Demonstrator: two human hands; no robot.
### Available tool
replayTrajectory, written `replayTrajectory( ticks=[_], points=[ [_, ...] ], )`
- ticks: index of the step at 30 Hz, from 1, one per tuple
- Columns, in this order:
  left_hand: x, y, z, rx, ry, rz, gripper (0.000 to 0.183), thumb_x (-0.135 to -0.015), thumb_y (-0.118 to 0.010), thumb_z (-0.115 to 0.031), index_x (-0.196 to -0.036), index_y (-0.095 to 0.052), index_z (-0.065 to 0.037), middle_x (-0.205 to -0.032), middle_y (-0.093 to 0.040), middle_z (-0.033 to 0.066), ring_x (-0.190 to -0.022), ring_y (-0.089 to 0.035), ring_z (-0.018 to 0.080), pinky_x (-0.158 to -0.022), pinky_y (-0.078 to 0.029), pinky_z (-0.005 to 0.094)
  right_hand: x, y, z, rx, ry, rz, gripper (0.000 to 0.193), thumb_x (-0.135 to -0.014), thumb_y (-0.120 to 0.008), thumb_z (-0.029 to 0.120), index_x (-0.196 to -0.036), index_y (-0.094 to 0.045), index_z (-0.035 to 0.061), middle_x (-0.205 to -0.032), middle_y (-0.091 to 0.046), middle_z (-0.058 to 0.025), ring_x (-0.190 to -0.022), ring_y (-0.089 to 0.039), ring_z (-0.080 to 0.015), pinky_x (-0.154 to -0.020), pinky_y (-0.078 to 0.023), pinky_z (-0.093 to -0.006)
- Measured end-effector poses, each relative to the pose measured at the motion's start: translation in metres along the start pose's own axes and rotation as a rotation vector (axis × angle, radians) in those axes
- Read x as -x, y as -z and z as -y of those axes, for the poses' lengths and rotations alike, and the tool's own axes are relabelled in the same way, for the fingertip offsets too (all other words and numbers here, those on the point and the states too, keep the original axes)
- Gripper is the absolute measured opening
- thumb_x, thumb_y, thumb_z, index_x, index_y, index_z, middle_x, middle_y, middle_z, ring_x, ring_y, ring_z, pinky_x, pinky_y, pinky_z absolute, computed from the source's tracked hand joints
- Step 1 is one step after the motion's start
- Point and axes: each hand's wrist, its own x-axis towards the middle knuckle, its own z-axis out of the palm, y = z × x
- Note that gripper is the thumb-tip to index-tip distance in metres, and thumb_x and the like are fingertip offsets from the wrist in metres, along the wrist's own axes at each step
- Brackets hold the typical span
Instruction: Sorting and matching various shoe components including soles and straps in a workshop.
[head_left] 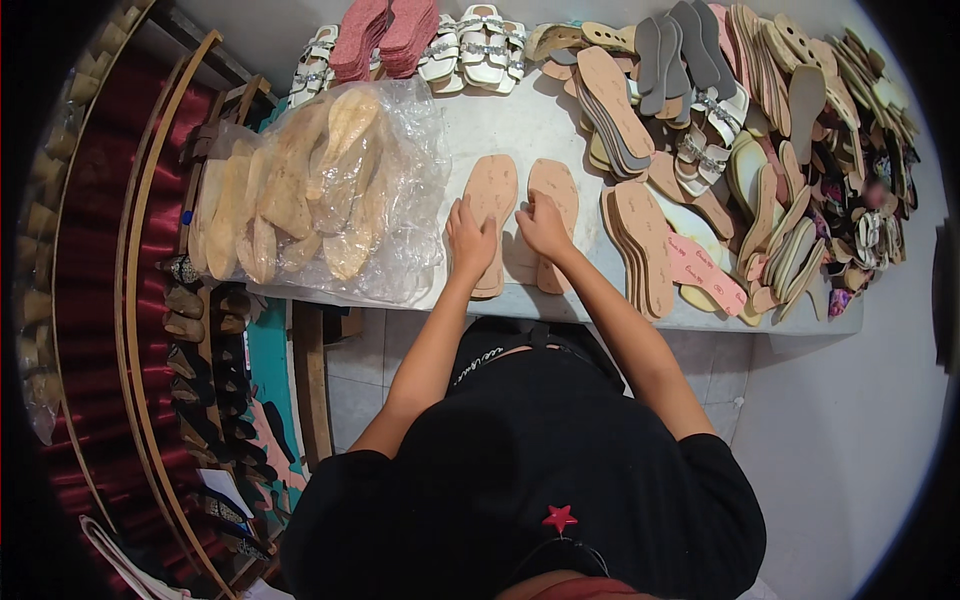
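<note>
Two tan insole-shaped pieces with small dark marks lie side by side on the white table, toes pointing away from me. My left hand (470, 242) rests over the middle of the left insole (493, 178), fingers along its left side and thumb apart on top. On the right insole (556, 180), my right hand (546, 230) lies across the inner edge, thumb and forefinger apart, the other fingers partly hidden. Both hands touch the insoles without lifting them. Whether each insole is single or stacked, I cannot tell.
A clear plastic bag (400, 130) of pale wooden shoe forms lies left. Stacked tan insoles (640, 235) and a heap of soles and sandals crowd the right. Red-pink soles (408, 38) and white sandals (483, 50) line the back. Shoe racks (185, 330) stand at lower left.
</note>
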Motion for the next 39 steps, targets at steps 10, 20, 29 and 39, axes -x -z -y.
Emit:
replayTrajectory(
  ticks=[10, 20, 29, 39],
  points=[
    [-0.026, -0.010, 0.012, 0.559, 0.201, 0.124, 0.053, -0.090, -0.035, -0.030, -0.125, -0.033, 0.009, -0.132, -0.030, 0.0255, -0.125, -0.027, 0.0335, -0.104, -0.020, 0.0343, -0.014, -0.034, 0.003, -0.701, -0.186, 0.082, 0.064, -0.085, -0.047, 0.018, -0.131, -0.010, -0.0091, -0.135, -0.020, -0.0277, -0.128, -0.022, -0.0314, -0.103, -0.021, -0.0346],
    [-0.004, 0.009, 0.003, 0.742, 0.290, 0.191, 0.052, -0.083, -0.048, -0.020, -0.125, -0.033, 0.006, -0.126, -0.037, 0.0252, -0.122, -0.031, 0.0333, -0.102, -0.023, 0.0352, 0.031, -0.021, 0.023, -0.646, -0.326, 0.145, 0.061, -0.088, -0.043, 0.029, -0.126, -0.021, -0.0127, -0.127, -0.032, -0.0292, -0.119, -0.035, -0.0328, -0.099, -0.027, -0.0345],
    [0.068, 0.062, 0.002, 0.145, -0.124, 0.456, 0.107, -0.047, -0.078, -0.010, -0.136, -0.019, -0.013, -0.138, -0.011, 0.0245, -0.126, -0.023, 0.0361, -0.098, -0.031, 0.0381, 0.024, -0.011, 0.019, -0.495, -0.365, 0.257, 0.056, -0.082, -0.051, 0.031, -0.115, -0.039, -0.0128, -0.105, -0.050, -0.0289, -0.101, -0.050, -0.0325, -0.086, -0.039, -0.0357],
    [0.066, 0.060, 0.004, 0.164, -0.168, 0.414, 0.083, -0.048, -0.079, -0.011, -0.123, -0.046, -0.020, -0.137, -0.020, 0.0182, -0.122, -0.028, 0.0355, -0.099, -0.031, 0.0378, -0.105, -0.026, 0.013, 0.114, 0.284, 0.048, 0.057, -0.072, -0.056, 0.032, -0.113, -0.045, -0.0066, -0.115, -0.044, -0.0261, -0.103, -0.045, -0.0389, -0.089, -0.035, -0.0422]
  ],
)
